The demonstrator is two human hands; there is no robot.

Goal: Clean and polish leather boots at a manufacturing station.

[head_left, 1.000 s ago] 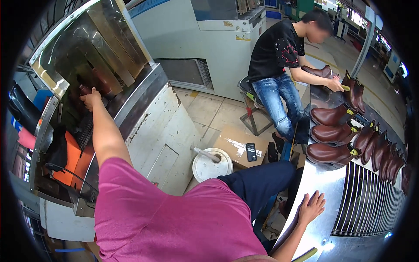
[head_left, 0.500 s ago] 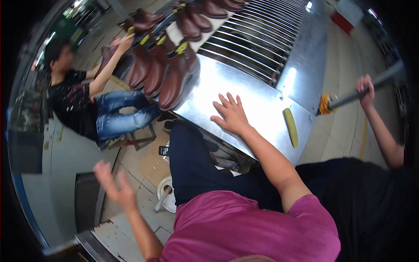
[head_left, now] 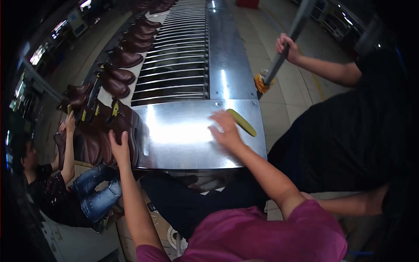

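My left hand is at the nearest brown leather boot, the right-hand one of several with yellow tabs at the left end of the metal tabletop. Thumb and forefinger are apart against the boot's front; whether they press on it I cannot tell. My right hand, slightly smeared, hovers over or rests on the shiny tabletop with fingers spread and nothing in them. Just right of its fingers lies a long yellow-green strip with rounded ends.
A metal roller conveyor runs away from the table, with more brown boots along its left. At left a seated co-worker handles a boot. Another person in black stands at right, gripping a grey pole.
My view has swung left to face the table squarely. My left hand has come up from beside the table to the nearest boot. My right hand has moved closer to the yellow-green strip.
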